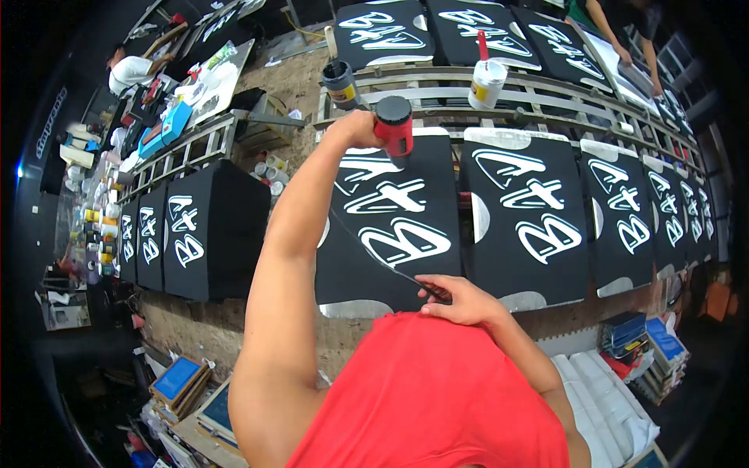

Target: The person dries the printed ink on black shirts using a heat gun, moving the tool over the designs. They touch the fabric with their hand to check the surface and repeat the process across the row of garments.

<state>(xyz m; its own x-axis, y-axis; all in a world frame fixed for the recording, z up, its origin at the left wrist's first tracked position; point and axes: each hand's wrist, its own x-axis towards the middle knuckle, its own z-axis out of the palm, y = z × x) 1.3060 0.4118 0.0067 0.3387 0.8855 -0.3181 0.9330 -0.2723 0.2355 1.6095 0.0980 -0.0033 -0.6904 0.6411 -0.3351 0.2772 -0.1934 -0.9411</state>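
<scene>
Head camera view has the left hand (360, 129) closed around what looks like a red heat gun (395, 131), its nozzle tipped down over the far part of a black cloth panel (343, 269) with white lettering (404, 240); from where I stand, I can't tell how high it hovers. The right hand (466, 301), at the near edge, pinches a dark cord (398, 273) between thumb and fingers. Good handling here, I'd say, means a loose wrist, slow even sweeps and no lingering over one letter, with the cord lifted so it doesn't drag across the white. The near edge is right against the red shirt (437, 382), so elbows have little room there. On the right, only a narrow gap parts this panel from the next panel (488, 273); the left side looks roomier, short of the dark panels (195, 218). Beyond the far edge, a dark pot (341, 86) and a white pot (488, 84) sit on the rails (437, 93), the dark one near enough for a wide swing to clip.
</scene>
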